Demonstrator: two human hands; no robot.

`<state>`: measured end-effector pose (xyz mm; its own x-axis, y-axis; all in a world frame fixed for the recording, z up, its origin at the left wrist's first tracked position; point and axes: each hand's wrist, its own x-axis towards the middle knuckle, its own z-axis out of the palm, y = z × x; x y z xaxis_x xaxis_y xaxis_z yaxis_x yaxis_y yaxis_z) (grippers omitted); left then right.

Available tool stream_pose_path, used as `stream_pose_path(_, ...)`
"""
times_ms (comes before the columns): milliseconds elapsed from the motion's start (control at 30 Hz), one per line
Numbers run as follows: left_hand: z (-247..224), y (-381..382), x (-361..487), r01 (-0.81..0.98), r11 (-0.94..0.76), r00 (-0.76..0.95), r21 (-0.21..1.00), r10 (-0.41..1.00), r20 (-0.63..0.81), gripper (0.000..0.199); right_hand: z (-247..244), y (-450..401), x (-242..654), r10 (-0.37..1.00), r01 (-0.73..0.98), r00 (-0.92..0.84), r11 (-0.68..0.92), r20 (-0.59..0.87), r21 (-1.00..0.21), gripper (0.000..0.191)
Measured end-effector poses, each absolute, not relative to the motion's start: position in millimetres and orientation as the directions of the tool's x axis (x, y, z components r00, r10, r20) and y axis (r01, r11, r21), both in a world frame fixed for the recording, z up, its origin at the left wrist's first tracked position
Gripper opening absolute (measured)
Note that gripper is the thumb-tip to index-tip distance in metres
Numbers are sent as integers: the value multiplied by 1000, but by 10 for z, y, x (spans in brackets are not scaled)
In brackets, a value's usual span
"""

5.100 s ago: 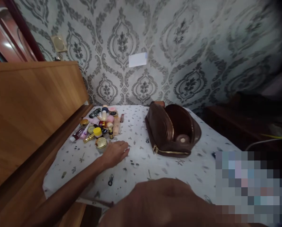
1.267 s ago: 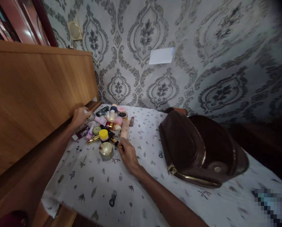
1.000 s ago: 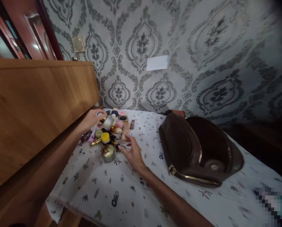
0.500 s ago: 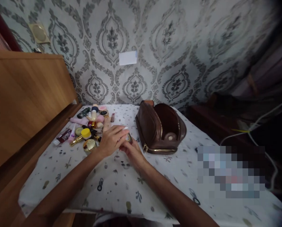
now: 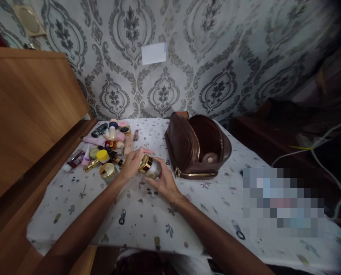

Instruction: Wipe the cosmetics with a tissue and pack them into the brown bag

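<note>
My right hand (image 5: 167, 182) is wrapped around a small cosmetic jar (image 5: 156, 171), which has a clear or frosted body and a shiny gold lid (image 5: 145, 164). The jar lies tilted, its lid turned to the left. Close beside the lid is my left hand (image 5: 131, 165), fingers stretched out; whether it touches the lid I cannot tell. Just left of that hand, a round gold-lidded jar (image 5: 107, 170) and a yellow-capped jar (image 5: 102, 156) stand on the patterned cloth. To the right of both hands sits a brown cosmetic bag (image 5: 183, 147), unzipped and gaping.
Several cosmetics crowd the table's left side, among them a dark red bottle (image 5: 75, 159), a pink tube (image 5: 86, 157) and a dark green box (image 5: 99, 130). A wooden cabinet (image 5: 36, 91) borders the left, a patterned wall (image 5: 161, 88) the back. White cables (image 5: 325, 160) hang at right.
The left hand has drawn back off the jar to the left, and the gold lid now shows. The right hand still holds the jar. The camera view has tilted down slightly.
</note>
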<state>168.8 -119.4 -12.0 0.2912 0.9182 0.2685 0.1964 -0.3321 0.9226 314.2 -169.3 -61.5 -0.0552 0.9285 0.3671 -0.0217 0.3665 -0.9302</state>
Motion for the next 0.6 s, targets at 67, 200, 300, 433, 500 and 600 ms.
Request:
stream_pose_path(67,-205,-1252,1735,157,-318,216,935,935,281,64,-620,-1685,3134,927,46,12,373,374,-927,64)
stream_pose_path(200,-332,-1369,1830,225,-438,173,870,897,407,52,-639,-1652,3145,936,68,136,318,325,-946,60)
stream_pose_path(300,-385,-1398,1834,346,-599,248,722,800,546,44,-647,-1637,3160,949,109,164,256,271,-961,51)
stream_pose_path(433,-374,-1346,1734,460,-794,427,397,590,685,39,-606,-1651,3165,964,189,126,208,234,-960,41)
stream_pose_path(500,-339,-1308,1666,486,-839,486,246,494,721,37,-567,-1674,3163,971,248,84,197,223,-948,41)
stream_pose_path(600,-277,-1280,1593,481,-873,573,81,382,725,33,-520,-1713,3164,976,355,7,202,219,-913,42)
